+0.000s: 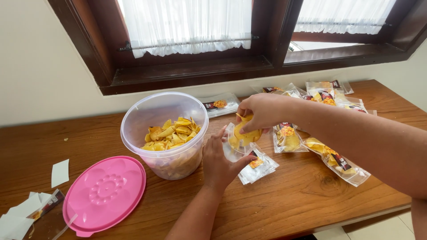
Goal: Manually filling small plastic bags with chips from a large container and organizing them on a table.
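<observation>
The left hand [219, 163] grips an open pouch [238, 149]; the right hand [260, 112] pinches chips [243, 133] into it. Filled packets [338, 162] lie at three o'clock, and the tub [165, 133] at nine o'clock looks half full.

Head view, looking down, near table [311, 200]

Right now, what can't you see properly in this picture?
Head view only:
- Small clear plastic pouch: its mouth hides behind the right hand and yellow chips.
- Left hand: its palm faces away, fingertips behind the pouch.
- Round clear plastic tub: its chip depth blurs through cloudy walls.
- White paper scraps: cut off by the bottom-left edge.
- Far filled clear pouches: contents too small.
</observation>
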